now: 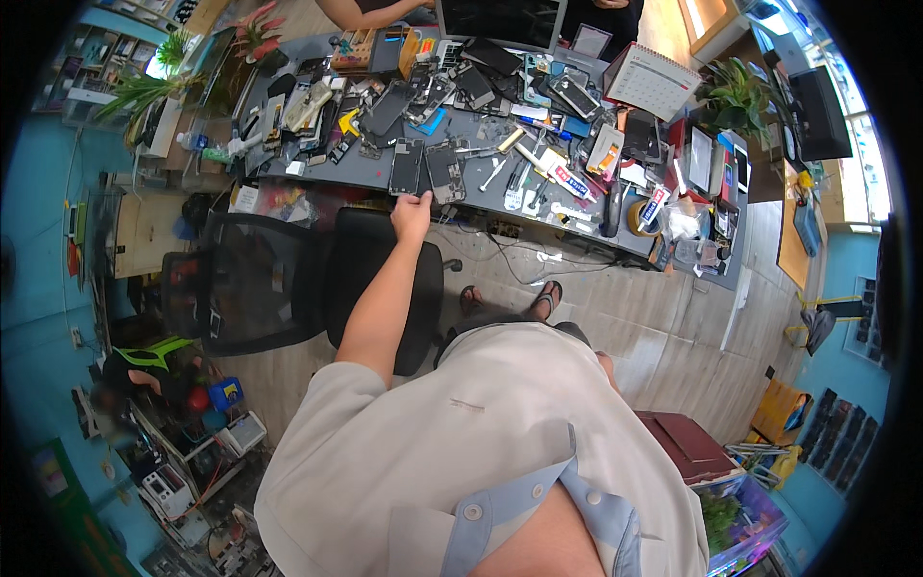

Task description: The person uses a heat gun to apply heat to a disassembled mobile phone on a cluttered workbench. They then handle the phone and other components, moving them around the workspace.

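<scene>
My left hand (411, 213) reaches out to the front edge of the grey workbench (327, 173). Its fingers close on the lower end of a dark, flat phone panel (407, 165), which lies at the bench edge. Whether it is a whole phone or only a screen I cannot make out. Right beside it lies an opened phone body (445, 173) with its inner parts showing. Of my right arm only a small patch of skin (606, 367) shows past the shirt; the hand itself is hidden.
Phones, parts and tools crowd the bench, with a laptop (502, 24) and a desk calendar (654, 82) behind. A black office chair (385, 288) stands under my left arm. Cables (519, 264) hang below the bench. Another person's arm (370, 13) rests across the bench.
</scene>
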Available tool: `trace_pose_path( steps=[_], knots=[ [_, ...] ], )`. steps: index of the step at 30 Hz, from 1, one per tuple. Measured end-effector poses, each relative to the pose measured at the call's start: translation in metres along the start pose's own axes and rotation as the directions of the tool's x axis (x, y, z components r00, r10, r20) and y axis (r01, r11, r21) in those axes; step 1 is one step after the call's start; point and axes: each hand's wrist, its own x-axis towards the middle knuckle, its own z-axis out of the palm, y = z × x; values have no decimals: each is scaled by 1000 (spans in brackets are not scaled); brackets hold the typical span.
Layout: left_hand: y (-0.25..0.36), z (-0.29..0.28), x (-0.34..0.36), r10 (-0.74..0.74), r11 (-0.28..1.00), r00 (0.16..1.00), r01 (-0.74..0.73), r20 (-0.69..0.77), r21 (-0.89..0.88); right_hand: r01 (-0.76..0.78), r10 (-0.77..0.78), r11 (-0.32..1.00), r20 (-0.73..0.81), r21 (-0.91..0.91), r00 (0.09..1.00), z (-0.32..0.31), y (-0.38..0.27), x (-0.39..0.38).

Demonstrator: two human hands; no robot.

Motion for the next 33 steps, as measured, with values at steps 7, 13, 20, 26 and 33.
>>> trace_pose_path(
  steps=[7, 13, 20, 26, 33],
  knots=[
    [2, -55, 49, 576, 735, 817, -510, -14, 446, -5, 4, 997, 12, 78, 1000, 11, -46, -20],
    [-10, -27, 50, 367, 657, 775, -608, 515, 446, -76, 83, 966, -18, 246, 996, 7, 64, -8],
    [-4, -53, 61, 354, 626, 771, -616, 530, 478, -20, 26, 994, -52, 108, 998, 16, -24, -39],
    [2, -53, 59, 367, 640, 770, -616, 522, 459, -87, 96, 978, -41, 192, 995, 17, -30, -45],
    [12, -58, 60, 342, 629, 791, -594, 508, 501, -136, 128, 986, -88, -94, 988, 28, -75, -48]
  ],
)
